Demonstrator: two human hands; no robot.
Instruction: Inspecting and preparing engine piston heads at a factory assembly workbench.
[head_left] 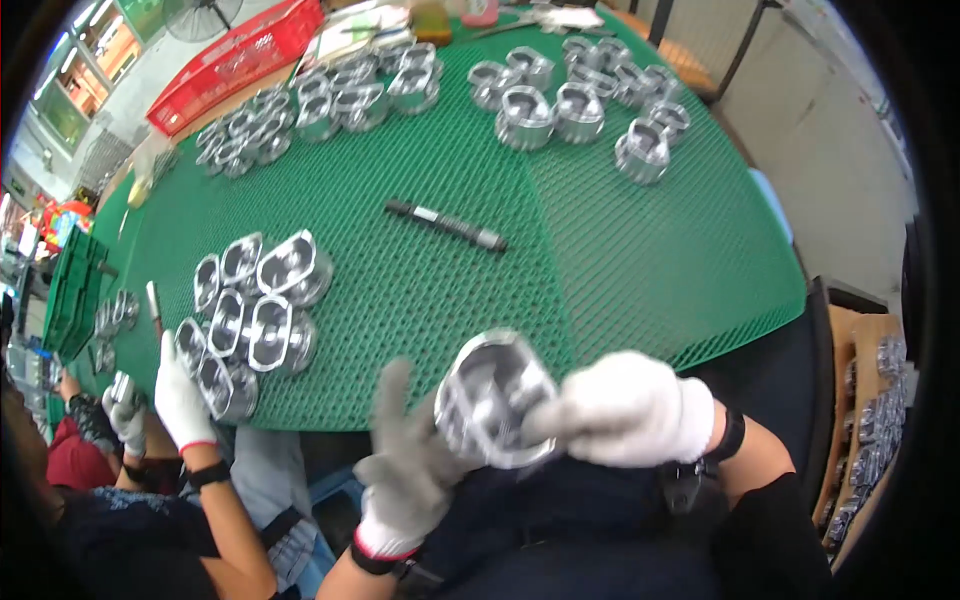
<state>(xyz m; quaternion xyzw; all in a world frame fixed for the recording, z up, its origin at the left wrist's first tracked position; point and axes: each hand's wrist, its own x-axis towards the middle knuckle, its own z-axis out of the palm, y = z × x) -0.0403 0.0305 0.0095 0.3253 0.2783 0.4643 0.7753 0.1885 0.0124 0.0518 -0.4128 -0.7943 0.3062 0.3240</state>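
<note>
A silver metal piston [497,398], its hollow side facing up, is held just off the table's near edge. My right hand [640,410], in a white glove, grips its right side with thumb and fingers. At its left is my left hand [405,470], in a grey-and-white glove, somewhat blurred. One finger there points up and apart from the rest; the other fingers reach toward the piston, partly behind it, and contact is not clear. A black marker pen [446,225] lies beyond the piston on the green mesh mat [420,300].
Several pistons [255,310] stand at the left, with more groups at the back left [340,100] and back right [580,105]. A red crate [235,60] sits at the far edge. At the left, a co-worker's gloved hand [182,400] holds a slim tool. Boxed pistons [875,430] are at the right.
</note>
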